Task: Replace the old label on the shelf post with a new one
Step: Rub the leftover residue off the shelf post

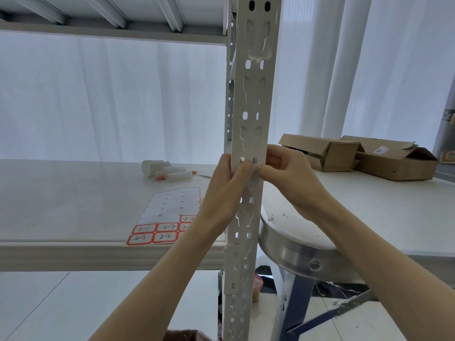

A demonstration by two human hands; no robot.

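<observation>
My left hand (229,183) and right hand (288,173) both clasp the shelf post (251,99) from either side, fingers curled behind its edges, thumbs meeting on its front face. Between the thumb tips lies a pale patch I take for the label (252,177); I cannot tell whether it is the old one or the new. The post runs upright, so any peeling or smoothing goes along it, up or down. The sheet of labels (170,217) lies on the shelf (73,193) to the lower left, nearer my left hand.
</observation>
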